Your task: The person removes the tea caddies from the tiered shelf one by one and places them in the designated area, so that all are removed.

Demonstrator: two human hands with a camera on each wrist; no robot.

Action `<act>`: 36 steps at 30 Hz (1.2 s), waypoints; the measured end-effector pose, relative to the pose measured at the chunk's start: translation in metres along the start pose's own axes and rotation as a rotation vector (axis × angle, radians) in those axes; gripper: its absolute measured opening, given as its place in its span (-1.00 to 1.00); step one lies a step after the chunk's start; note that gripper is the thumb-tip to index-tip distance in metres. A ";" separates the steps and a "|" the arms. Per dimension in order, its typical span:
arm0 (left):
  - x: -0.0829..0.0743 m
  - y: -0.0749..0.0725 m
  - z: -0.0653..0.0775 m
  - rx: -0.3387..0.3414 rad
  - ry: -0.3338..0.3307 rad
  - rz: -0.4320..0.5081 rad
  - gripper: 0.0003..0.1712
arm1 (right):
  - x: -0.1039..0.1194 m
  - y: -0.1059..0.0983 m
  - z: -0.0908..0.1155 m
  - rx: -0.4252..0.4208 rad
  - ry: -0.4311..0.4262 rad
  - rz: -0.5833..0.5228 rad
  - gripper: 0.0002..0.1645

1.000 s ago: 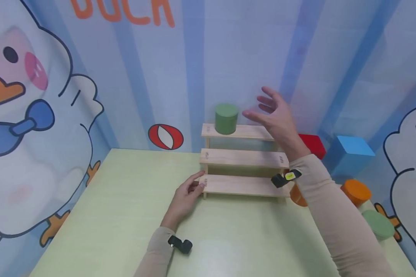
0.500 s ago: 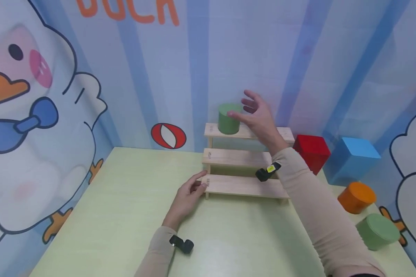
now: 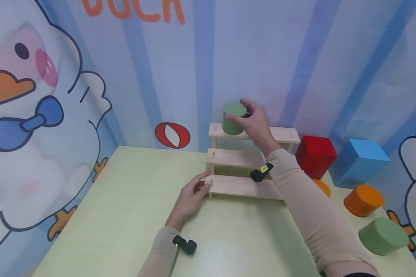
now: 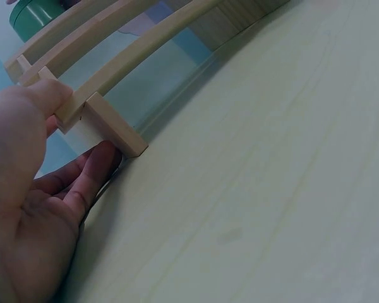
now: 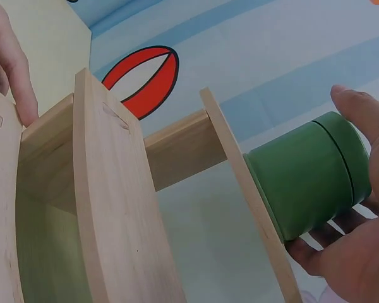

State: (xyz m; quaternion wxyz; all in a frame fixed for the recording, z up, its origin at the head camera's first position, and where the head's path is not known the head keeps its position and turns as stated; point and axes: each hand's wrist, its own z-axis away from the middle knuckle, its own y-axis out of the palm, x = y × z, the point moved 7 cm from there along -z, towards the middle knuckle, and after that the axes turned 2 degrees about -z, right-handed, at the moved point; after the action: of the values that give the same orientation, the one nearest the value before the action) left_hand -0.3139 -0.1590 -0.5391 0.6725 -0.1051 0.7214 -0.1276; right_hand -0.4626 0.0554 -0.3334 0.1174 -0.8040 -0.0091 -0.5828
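Note:
A green lidded canister [image 3: 233, 122] stands upright on the top step of a three-step wooden shelf [image 3: 246, 187]. My right hand [image 3: 258, 125] is around the canister from the right, its thumb across the front and its other fingers behind; the right wrist view shows the curled fingers [image 5: 306, 255] along the canister's far side. At the lower left end of the shelf, my left hand [image 3: 190, 198] holds the bottom step. Its thumb [image 4: 54, 93] rests on the step's end and its other fingers lie beside the leg [image 4: 120, 126].
Right of the shelf stand a red block [image 3: 315, 156] and a blue block [image 3: 360, 161]. Nearer are an orange cylinder [image 3: 364, 201], another green canister [image 3: 383, 236] and an orange piece [image 3: 321, 187], partly hidden by my right sleeve. A printed duck backdrop [image 3: 152, 77] rises behind the table [image 3: 124, 200].
My right hand has moved left and slightly down from beside the green canister, and its fingers have come round it. The left hand stays at the shelf end. The view has shifted slightly.

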 end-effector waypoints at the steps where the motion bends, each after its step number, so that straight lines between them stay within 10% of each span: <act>1: 0.000 0.000 0.000 0.001 0.002 -0.001 -0.47 | 0.000 0.001 0.000 -0.001 0.000 0.002 0.07; 36: 0.000 0.000 0.000 0.006 0.011 -0.007 -0.46 | -0.007 0.004 0.000 -0.017 0.004 -0.036 -0.14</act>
State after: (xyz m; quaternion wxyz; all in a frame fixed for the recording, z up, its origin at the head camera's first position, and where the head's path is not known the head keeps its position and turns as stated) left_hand -0.3142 -0.1586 -0.5390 0.6683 -0.1046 0.7245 -0.1327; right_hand -0.4643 0.0528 -0.3410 0.0999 -0.8036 -0.0185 -0.5864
